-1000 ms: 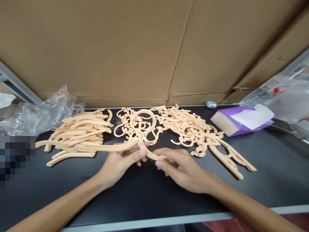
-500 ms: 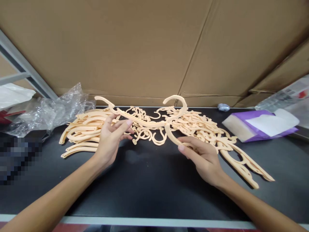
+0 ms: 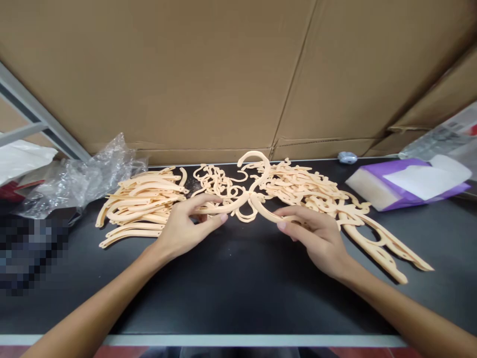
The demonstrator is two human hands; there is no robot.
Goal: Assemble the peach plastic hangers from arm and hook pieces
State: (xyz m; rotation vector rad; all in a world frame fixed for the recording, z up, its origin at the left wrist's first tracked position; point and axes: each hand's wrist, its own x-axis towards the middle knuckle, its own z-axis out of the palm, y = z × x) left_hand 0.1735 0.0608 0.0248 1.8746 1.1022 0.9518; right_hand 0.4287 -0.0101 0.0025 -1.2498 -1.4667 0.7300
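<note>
A peach-coloured plastic folding clothes hanger is between my hands, its hook upright and its two arms sloping down from the centre joint. My left hand grips the left arm, thumb in front and fingers behind. On the other side, my right hand pinches the right arm between thumb and fingers; the arm's outer part is hidden by the hand. Behind the left hand lies a pile of curved hanger arms. Loose hooks lie behind the held hanger.
A heap of joined hanger pieces spreads at the right, with assembled ones nearer me. Beyond are a purple tissue pack and a small bluish object. Clear plastic wrap lies left; cardboard stands behind the black table.
My left hand has moved right and closer to the centre joint, and the hanger's left arm has swung down. The hook has shifted slightly left. My right hand keeps its grip.
</note>
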